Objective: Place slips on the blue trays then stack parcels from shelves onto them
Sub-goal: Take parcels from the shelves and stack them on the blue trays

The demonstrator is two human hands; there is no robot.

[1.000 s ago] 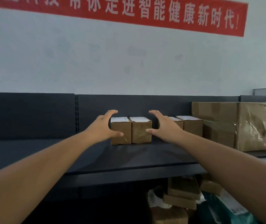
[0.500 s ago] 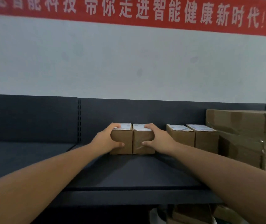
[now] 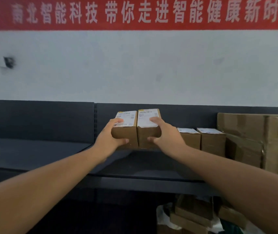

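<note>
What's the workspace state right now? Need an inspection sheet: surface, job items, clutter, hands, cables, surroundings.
Surface: dark shelf with a dark back panel.
Job's things: left parcel and right parcel side by side, touching, labels on top. A third parcel and a fourth parcel stand on the shelf to their right. Blue trays and slips: not in view.
Clutter: large carton at the shelf's right end; loose boxes below the shelf.
Hands: left hand grips the left parcel, right hand grips the right parcel; fingers on top, thumbs on the front.
Cables: nothing seen.
Surroundings: white wall with a red banner.
</note>
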